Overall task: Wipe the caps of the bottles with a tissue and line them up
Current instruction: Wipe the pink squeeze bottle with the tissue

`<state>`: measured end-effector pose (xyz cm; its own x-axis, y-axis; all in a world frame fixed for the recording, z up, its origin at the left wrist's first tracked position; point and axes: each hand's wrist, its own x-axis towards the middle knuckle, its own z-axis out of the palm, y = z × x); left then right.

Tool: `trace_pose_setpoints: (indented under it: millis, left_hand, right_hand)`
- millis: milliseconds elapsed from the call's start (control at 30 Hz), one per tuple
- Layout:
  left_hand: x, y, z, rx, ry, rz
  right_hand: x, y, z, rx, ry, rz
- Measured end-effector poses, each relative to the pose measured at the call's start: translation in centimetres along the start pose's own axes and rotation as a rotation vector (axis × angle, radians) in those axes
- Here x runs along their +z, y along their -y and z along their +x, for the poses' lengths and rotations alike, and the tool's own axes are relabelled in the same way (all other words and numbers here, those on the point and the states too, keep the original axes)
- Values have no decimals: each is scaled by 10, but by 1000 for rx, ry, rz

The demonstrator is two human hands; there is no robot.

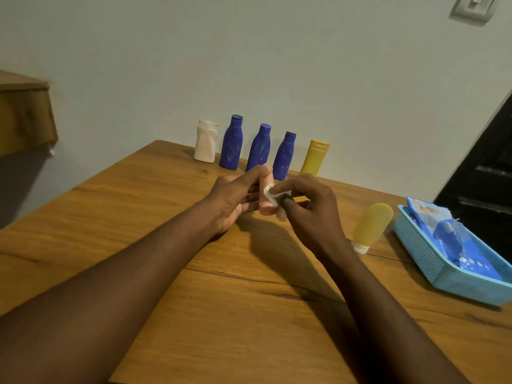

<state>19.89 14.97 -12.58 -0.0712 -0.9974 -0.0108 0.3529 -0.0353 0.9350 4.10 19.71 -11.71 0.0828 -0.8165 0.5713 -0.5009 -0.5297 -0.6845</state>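
Presently your left hand (235, 199) is gripping the pink bottle (266, 207), your right hand (311, 210) pinching the tissue (268, 190); hard rubbing may be risking a slip.

We see a table (194, 286) of wood with bold dark grain and a dull satin finish. The three blue bottles (260, 148) look like matt plastic, scuffed with pale marks. The white bottle (205, 145) and yellow bottle (314, 157) are smooth plastic. The pink bottle (266, 202) is matt plastic and the tissue (270, 191) is soft white paper. The yellow tube (372, 224) seems frosted, half-clear plastic. The basket (415, 245) is perforated blue plastic and holds a glossy film packet (465, 253).
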Motion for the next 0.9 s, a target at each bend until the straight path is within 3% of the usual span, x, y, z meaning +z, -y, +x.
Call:
trace_pose_setpoints:
  millis: [133, 333, 567, 900]
  left_hand:
    - [-3, -1, 2, -15, -85, -31]
    - [-4, -1, 7, -50, -128, -44]
    - [-5, -2, 8, -110, -120, -101]
    - [-5, -5, 6, -126, -118, -104]
  right_hand:
    - [2, 1, -1, -43, 98, -24]
    - [0, -3, 2, 49, 13, -61]
    - [4, 1, -1, -94, 27, -83]
    - [1, -3, 0, -44, -14, -93]
